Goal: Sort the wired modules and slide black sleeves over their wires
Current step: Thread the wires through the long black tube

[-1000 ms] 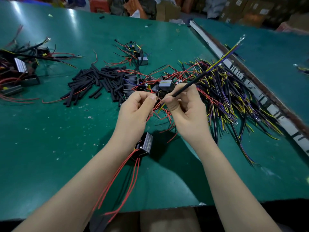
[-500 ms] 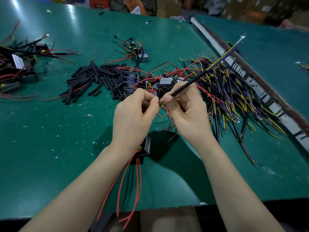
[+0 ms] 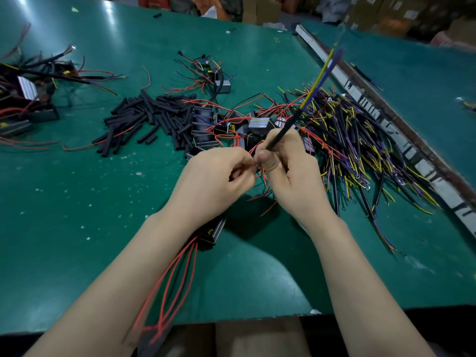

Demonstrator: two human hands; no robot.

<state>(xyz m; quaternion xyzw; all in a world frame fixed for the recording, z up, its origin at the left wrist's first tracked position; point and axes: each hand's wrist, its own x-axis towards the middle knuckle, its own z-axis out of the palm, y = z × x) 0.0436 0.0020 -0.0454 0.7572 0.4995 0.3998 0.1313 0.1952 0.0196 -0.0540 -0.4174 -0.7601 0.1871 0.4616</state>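
Green-matted workbench [image 3: 77, 228], cardboard boxes behind; no legible writing or brand on anything.

Right hand [image 3: 293, 176] pinches a black sleeve [image 3: 284, 131] with yellow and blue wires [image 3: 322, 76] emerging; its long axis rises from the fingers toward upper right. Left hand [image 3: 216, 173], fingers curled, pinches thin red wires [image 3: 258, 163] just beside the right thumb. A module [image 3: 215, 231] lies under the left wrist. Loose black sleeves [image 3: 144, 117] pile well left; wire bundles [image 3: 360, 140] right.
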